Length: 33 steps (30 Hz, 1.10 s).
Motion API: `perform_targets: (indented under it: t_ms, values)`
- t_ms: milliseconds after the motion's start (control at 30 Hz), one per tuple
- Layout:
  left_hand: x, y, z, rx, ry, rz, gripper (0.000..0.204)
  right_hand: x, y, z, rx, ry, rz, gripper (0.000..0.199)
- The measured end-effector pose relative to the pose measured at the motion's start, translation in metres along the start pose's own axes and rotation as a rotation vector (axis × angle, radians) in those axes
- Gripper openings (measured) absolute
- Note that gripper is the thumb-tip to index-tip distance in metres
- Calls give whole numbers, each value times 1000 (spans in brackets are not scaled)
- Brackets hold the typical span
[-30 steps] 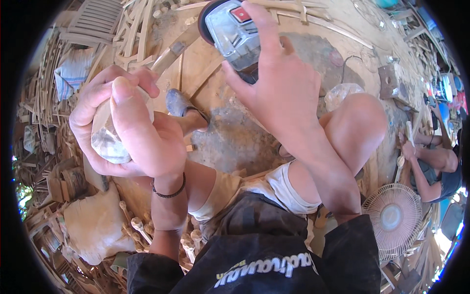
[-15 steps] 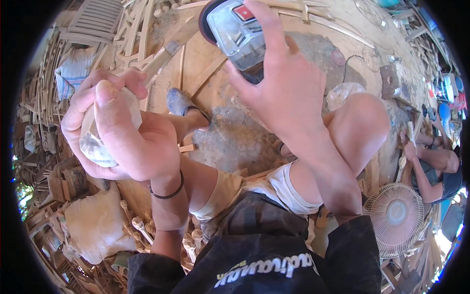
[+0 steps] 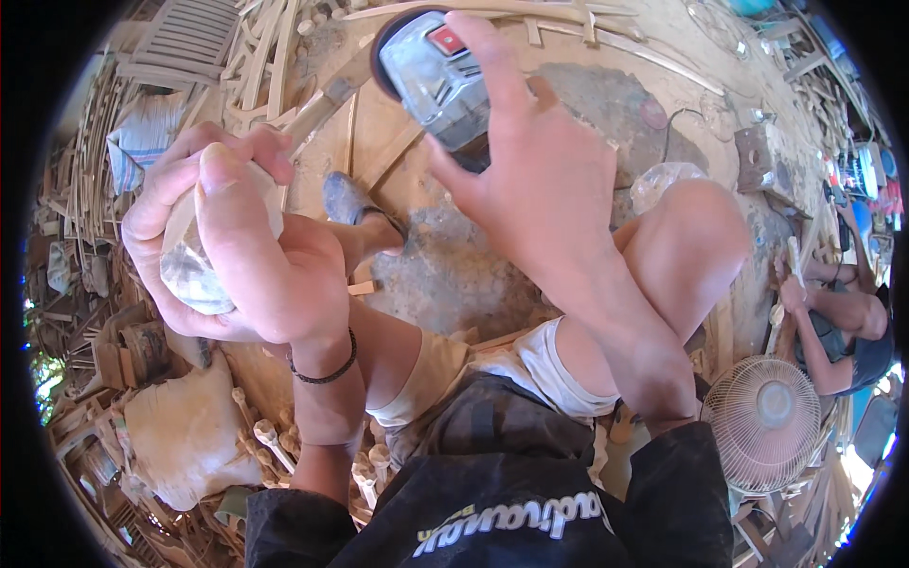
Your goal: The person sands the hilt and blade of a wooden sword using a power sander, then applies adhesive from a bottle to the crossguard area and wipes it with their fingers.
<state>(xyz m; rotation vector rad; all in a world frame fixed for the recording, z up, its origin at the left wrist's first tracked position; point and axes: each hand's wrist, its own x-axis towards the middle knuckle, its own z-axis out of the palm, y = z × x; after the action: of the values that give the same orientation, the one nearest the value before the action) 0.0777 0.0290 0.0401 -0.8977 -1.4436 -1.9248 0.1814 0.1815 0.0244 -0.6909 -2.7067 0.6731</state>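
Raised at the left, my left hand [image 3: 275, 256] is closed around a pale, faceted piece of wood [image 3: 194, 273], with the thumb lying over its near face. Part of the piece is hidden by the fingers. My right hand [image 3: 554, 180] grips a grey angle grinder [image 3: 437, 90] with a red patch on its head. A dark round disc [image 3: 383, 59] shows along the tool's left side, turned toward the wood but apart from it. The grinder's grip is mostly covered by my right hand.
Wooden strips [image 3: 275, 71] lie about the dusty floor ahead. A round fan [image 3: 765, 423] stands close at my right. Beyond it another person [image 3: 843, 327] sits holding a light stick. At lower left are a pale sack [image 3: 185, 431] and several turned wooden pieces [image 3: 270, 437].
The grinder and my right hand have shifted left and slightly down, nearer the wood. My left hand has moved only slightly right, still holding its piece.
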Motion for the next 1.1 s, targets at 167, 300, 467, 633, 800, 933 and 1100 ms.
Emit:
perform_targets:
  t_ms: [167,300,467,633,800,933,1100]
  values:
    - [-4,0,-1,-89,-79,-19,20,7,-1,-18,76,-74,54,95]
    - [-10,0,-1,-57,-79,-13,20,10,-4,-13,124,-203,27,93]
    - [-6,-2,-4,-70,-85,-24,19,15,-6,-9,37,-116,108,93]
    - [0,-9,-1,-63,66,-30,28,15,11,-15,124,114,147,92]
    - [2,-13,1,-187,129,-60,54,18,23,-1,424,406,-71,89]
    - [13,-3,-6,169,-67,12,57,19,24,6,507,461,-163,90]
    - [11,4,-5,401,-72,116,37,13,14,6,480,383,-209,93]
